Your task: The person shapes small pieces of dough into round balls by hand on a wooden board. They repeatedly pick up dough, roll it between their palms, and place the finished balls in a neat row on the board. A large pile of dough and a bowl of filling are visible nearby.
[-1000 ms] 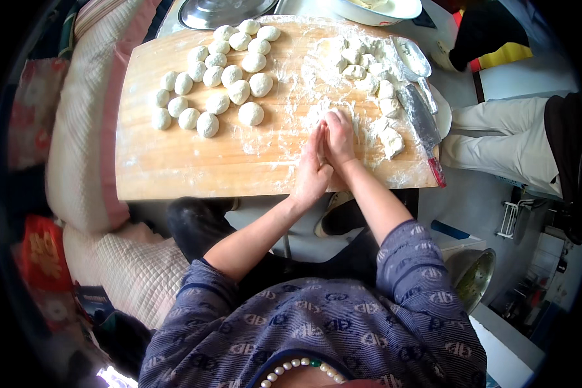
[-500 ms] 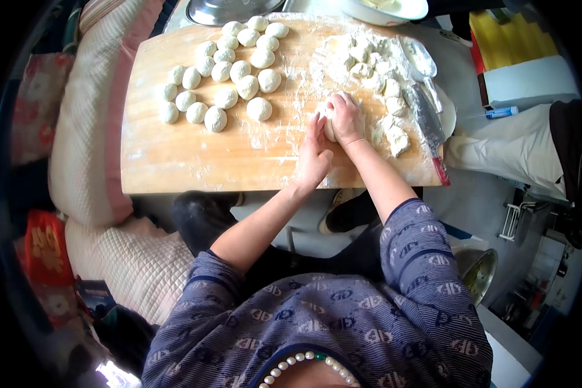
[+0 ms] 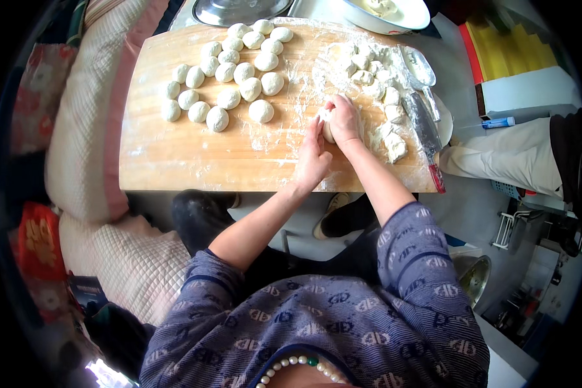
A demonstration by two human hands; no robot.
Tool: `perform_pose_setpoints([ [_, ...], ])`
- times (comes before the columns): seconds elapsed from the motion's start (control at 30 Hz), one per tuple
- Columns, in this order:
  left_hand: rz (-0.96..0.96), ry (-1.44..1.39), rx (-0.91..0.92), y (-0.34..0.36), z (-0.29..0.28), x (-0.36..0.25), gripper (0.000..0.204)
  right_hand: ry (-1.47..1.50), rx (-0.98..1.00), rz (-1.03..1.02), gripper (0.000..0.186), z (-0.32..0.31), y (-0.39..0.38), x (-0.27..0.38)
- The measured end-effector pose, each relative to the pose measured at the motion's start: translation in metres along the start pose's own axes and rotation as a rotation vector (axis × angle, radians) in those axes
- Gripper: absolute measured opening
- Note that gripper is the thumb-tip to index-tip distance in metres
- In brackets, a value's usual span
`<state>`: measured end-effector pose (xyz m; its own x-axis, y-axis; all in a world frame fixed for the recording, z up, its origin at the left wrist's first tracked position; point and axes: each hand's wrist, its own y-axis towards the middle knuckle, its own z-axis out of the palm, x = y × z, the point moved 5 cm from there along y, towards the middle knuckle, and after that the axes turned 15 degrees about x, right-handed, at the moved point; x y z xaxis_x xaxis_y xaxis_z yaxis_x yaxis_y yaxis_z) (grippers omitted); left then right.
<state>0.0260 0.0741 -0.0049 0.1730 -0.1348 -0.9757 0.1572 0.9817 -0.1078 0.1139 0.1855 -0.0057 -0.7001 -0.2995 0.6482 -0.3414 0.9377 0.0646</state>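
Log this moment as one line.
left hand: against dough piece | right hand: curled over it | board: round dough balls left, rough dough lumps right | knife: right edge, near scoop

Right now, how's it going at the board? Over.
Right fingers cupped over a dough piece, left fingers straight alongside. Rounded dough balls leftward. Red-handled knife off right, clear of both.

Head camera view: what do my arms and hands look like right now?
The left hand and right hand are bare, with no gloves. Both forearms are uncovered below the sleeves, which are blue-purple, finely striped, crossed by a dark band and patterned with pale and dark motifs.
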Motion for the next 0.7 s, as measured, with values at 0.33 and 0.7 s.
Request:
perform_pose_setpoints([
  [0.33,0.11,-0.085,0.046,0.003,-0.002,0.005,0.094,-0.13,-0.031,-0.124,0.01,-0.008,-0.002,0.009],
  [0.7,0.003,0.344,0.018,-0.01,-0.006,-0.013,0.084,-0.362,-0.033,-0.097,0.034,0.0,-0.03,0.036],
])
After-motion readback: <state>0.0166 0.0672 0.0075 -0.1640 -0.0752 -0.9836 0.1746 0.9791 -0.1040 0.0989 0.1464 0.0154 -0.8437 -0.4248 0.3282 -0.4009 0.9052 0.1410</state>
